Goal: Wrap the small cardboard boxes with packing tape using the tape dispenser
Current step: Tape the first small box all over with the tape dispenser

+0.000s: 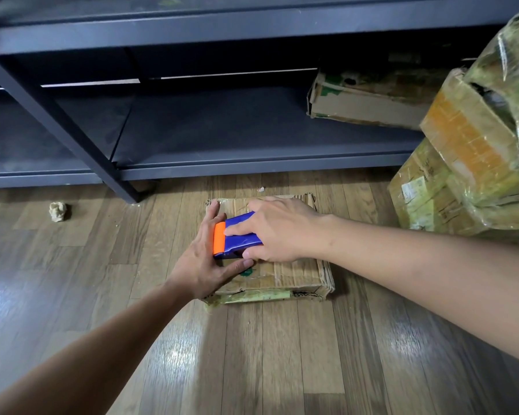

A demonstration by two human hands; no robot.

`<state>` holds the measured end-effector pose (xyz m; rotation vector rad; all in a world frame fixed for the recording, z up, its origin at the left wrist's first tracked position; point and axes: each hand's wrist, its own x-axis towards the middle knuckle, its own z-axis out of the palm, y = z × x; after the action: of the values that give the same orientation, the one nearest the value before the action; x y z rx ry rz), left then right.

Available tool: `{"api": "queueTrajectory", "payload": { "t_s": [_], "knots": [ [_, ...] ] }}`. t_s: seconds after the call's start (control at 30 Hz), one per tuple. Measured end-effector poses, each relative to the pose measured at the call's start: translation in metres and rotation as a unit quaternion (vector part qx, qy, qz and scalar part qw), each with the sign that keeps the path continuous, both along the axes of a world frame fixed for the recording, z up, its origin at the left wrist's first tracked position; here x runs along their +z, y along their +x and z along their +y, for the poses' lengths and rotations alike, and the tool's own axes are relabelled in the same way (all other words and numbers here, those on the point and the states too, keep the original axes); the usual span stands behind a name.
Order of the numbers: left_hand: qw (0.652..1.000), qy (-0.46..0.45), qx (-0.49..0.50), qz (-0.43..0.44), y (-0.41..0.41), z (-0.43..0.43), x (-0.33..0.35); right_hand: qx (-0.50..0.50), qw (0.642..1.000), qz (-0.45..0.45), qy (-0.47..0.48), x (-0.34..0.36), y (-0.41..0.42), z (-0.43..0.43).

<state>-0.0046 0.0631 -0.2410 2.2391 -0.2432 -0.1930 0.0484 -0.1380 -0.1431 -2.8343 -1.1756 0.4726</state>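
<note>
A flat, worn cardboard box lies on the wooden floor, with old tape along its front edge. On its top sits a blue tape dispenser with an orange end piece. My right hand grips the dispenser from above, index finger stretched along its top. My left hand rests on the box's left side, fingers straight beside the dispenser's orange end and thumb lying under it on the box top. The dispenser's roll is hidden beneath my right hand.
A dark metal shelf unit stands just behind the box, holding a battered carton on its low shelf. Taped-up boxes are stacked at the right. A crumpled paper ball lies on the floor at the left.
</note>
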Motion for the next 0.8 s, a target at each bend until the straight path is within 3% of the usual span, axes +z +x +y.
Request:
{"api": "queueTrajectory", "payload": {
  "t_s": [0.8],
  "knots": [
    [1.0,0.003,0.008,0.011,0.0004,0.0025,-0.0014,0.008,1.0,-0.005,0.0,0.0022,0.0003,0.0024]
  ]
}}
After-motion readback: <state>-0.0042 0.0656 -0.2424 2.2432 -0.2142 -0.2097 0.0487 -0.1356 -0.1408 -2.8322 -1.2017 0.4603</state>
